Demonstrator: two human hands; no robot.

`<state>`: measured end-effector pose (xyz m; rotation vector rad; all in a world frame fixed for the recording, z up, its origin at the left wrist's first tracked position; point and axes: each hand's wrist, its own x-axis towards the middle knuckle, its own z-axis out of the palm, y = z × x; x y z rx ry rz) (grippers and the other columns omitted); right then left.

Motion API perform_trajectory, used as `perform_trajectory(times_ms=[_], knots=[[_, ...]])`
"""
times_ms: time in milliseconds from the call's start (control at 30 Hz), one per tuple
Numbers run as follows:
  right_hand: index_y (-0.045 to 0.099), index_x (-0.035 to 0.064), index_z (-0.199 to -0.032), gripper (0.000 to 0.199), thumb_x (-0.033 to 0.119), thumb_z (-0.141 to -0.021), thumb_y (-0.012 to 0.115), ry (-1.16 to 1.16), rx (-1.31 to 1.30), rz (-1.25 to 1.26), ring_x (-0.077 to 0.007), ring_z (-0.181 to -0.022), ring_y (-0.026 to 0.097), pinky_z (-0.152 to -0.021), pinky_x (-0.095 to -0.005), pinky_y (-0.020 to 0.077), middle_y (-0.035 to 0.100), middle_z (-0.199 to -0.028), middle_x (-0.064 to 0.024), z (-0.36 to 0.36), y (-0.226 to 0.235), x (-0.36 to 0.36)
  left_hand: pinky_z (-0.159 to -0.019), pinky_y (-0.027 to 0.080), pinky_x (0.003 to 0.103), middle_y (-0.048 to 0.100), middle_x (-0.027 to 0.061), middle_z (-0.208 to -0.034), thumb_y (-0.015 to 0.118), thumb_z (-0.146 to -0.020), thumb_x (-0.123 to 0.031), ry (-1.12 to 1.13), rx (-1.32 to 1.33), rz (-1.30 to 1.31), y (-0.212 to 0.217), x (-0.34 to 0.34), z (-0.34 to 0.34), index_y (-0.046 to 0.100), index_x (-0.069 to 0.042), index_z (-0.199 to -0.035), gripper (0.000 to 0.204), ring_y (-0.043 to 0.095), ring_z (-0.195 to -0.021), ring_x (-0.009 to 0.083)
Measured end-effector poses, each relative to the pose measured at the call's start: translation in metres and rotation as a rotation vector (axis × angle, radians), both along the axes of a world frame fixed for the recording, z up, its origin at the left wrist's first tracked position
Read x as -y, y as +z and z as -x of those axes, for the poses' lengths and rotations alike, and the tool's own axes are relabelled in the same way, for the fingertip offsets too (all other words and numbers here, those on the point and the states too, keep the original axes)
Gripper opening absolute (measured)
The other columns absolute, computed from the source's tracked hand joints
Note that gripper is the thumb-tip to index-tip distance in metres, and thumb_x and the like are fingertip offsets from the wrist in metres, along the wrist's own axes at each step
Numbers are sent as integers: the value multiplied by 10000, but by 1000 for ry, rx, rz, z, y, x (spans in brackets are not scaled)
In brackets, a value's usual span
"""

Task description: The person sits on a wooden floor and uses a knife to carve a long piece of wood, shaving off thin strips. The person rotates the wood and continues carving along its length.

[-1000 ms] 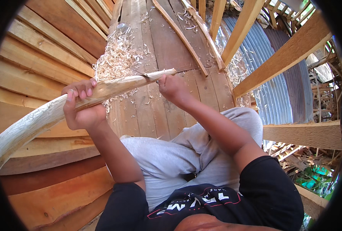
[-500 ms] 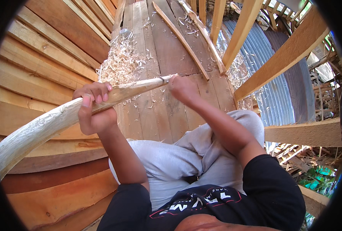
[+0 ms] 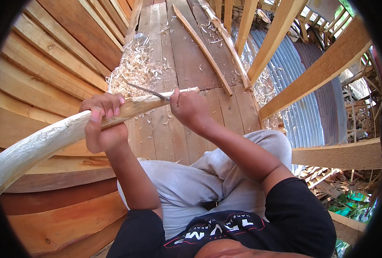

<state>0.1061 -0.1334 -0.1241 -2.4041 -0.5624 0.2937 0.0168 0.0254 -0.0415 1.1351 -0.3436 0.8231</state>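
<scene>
A long pale wooden pole (image 3: 49, 139), stripped and rough, runs from the lower left up to its tip near the middle of the view. My left hand (image 3: 103, 122) grips the pole around its middle. Further toward the tip, my right hand (image 3: 189, 107) is closed on the handle of a thin curved metal blade (image 3: 143, 90), which lies across the pole's top just beyond my left fingers. My knees in grey trousers (image 3: 191, 185) sit below the pole.
A heap of wood shavings (image 3: 135, 66) lies on the plank floor (image 3: 191, 60) ahead. Stacked boards (image 3: 49, 56) curve along the left. Timber beams (image 3: 328, 64) and corrugated metal sheet (image 3: 302, 107) lie to the right, with a drop beyond.
My right hand has pulled back along the pole toward me, and the blade now shows between the two hands. My left hand and the pole have barely shifted.
</scene>
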Motion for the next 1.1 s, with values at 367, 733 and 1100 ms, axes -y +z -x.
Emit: perform_trajectory(times_ms=[367, 733, 1100], knots=[[658, -36, -864, 504, 323, -950, 315, -85, -79, 7, -448, -913, 616, -834, -527, 475, 651, -930, -265, -17, -17, 10, -696, 405, 387, 425, 62, -652, 525, -772, -211, 2, 20, -7, 0, 7, -6, 460, -67, -743, 160, 422, -621, 183], [663, -12, -845, 512, 323, -966, 294, -63, -54, 52, -454, -834, 627, -797, -522, 493, 656, -870, -259, -15, -21, 15, -708, 393, 385, 402, 43, -653, 527, -780, -234, -52, 13, 16, -6, -9, -5, 458, -82, -743, 171, 402, -640, 177], [674, -7, -810, 484, 291, -952, 319, -104, -60, 52, -433, -847, 637, -806, -508, 495, 653, -871, -264, -48, -74, 37, -715, 482, 407, 533, 92, -709, 581, -773, -165, -280, 167, -138, -7, 6, -17, 526, -34, -842, 159, 522, -641, 210]])
